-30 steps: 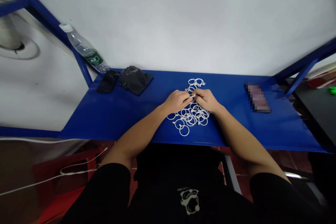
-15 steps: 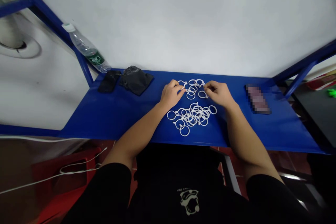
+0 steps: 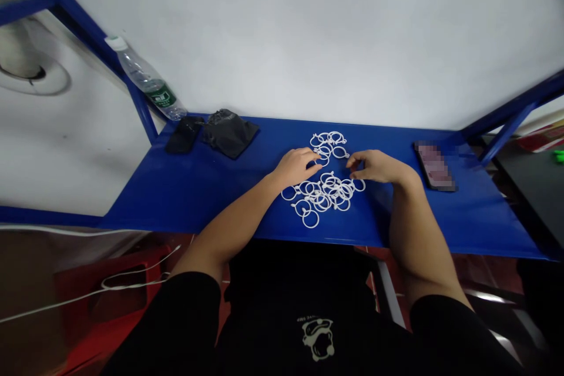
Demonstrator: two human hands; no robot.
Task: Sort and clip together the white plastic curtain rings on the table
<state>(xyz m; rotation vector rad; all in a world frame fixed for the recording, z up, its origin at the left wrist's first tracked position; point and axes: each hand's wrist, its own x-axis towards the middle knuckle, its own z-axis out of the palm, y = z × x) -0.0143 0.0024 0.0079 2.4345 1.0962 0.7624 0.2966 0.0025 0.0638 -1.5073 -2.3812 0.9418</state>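
A smooth blue worktop point(image 3: 211, 194) runs beneath both hands, a flat surface on which thin things can probably lie without rolling away. Far left of the left hand's point(image 3: 320, 161) fingers, at the back corner, is a clear plastic bottle point(image 3: 150, 85) with a white cap and green label. Nearer, but well apart from those fingers on the same side, lies a crumpled black fabric pouch point(image 3: 231, 132). Out beyond the right hand point(image 3: 351, 168) lies a rectangular phone with a dark rim point(image 3: 436, 165), and left of the pouch a flat black object point(image 3: 184, 135). I'd say these are kept to the sides so that the middle belongs to the hands.

The smallest things are thin white plastic rings with little knobs. One overlapping heap point(image 3: 329, 188) lies on the wearer's side of the fingers; a smaller cluster point(image 3: 325, 138) lies just beyond them, both likely placed for easy reach. The right fingers are relaxed and parted, holding nothing, just above the heap's right end. The left fingertips meet the cluster's near edge; from here I can't tell whether they grip a ring.
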